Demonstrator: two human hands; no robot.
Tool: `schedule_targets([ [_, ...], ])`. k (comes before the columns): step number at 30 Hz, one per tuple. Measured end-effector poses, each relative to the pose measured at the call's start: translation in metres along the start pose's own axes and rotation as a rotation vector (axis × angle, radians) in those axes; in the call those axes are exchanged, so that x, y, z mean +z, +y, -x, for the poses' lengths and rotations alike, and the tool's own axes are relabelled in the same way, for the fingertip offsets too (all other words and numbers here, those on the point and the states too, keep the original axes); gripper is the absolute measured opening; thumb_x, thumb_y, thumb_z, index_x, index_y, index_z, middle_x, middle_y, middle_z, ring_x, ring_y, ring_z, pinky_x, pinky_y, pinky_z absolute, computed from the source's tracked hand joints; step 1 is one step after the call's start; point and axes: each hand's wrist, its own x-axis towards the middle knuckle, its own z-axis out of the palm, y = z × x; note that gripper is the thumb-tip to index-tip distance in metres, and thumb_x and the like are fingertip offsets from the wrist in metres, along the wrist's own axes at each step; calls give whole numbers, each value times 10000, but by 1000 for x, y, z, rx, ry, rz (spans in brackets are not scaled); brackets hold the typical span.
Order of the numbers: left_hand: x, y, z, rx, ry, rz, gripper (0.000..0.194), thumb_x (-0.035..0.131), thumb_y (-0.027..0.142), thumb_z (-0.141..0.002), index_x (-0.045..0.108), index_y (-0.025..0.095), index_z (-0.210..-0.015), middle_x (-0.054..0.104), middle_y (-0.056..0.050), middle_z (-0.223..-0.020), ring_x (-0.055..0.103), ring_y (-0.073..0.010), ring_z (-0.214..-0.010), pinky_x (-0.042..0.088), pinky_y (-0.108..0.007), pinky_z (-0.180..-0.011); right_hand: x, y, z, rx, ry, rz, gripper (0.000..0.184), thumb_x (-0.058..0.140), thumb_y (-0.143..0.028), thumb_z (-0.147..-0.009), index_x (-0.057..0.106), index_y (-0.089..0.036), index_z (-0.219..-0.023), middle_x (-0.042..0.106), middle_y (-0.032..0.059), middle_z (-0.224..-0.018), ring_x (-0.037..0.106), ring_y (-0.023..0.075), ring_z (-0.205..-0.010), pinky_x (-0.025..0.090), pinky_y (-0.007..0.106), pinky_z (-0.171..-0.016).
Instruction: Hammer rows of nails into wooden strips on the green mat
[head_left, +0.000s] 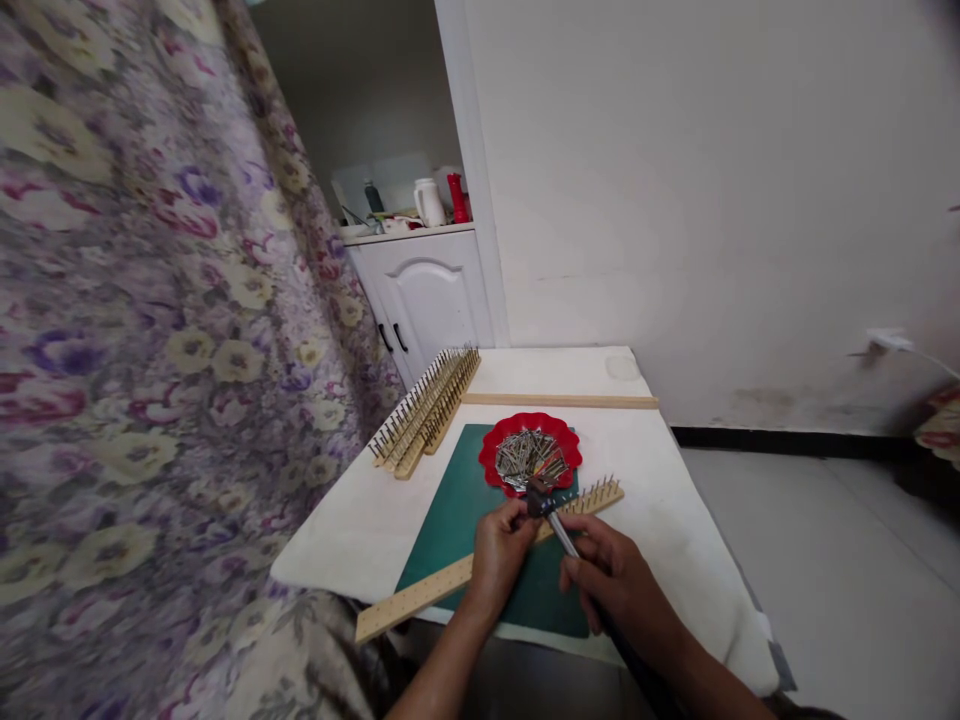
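Note:
My right hand (611,575) is wrapped round a hammer (564,535), whose dark head is over the wooden strip near my left fingertips. My left hand (501,555) is closed at the strip, thumb and fingers pinched together; what they pinch is too small to make out, hidden beside the hammer head. The wooden strip (420,598) lies slanted across a green mat (450,500). Nails stand upright along its right end, and its left part shows rows of small marks or holes. Just beyond my hands, a red scalloped dish (491,478) holds a heap of loose nails (525,455).
Several nail-studded wooden strips (427,415) lie side by side at the table's left edge. A bare wooden strip (562,401) crosses the back of the white-covered table (337,530). A floral curtain (187,350) hangs at left; a white cabinet (431,300) and wall stand behind.

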Motion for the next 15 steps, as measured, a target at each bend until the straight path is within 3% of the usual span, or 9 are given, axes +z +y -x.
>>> schedule_targets([
  [15,-1,-2,2,13,-7,-6,111,543,209,-732,615,138,-689,482,44,-596,410,-94,-580,300,-181,-540,3,4,5,-16,3,18,312,546,-240,-815,492,-165,-1113,584,-60,-631,408,30,-300,288,142,-310],
])
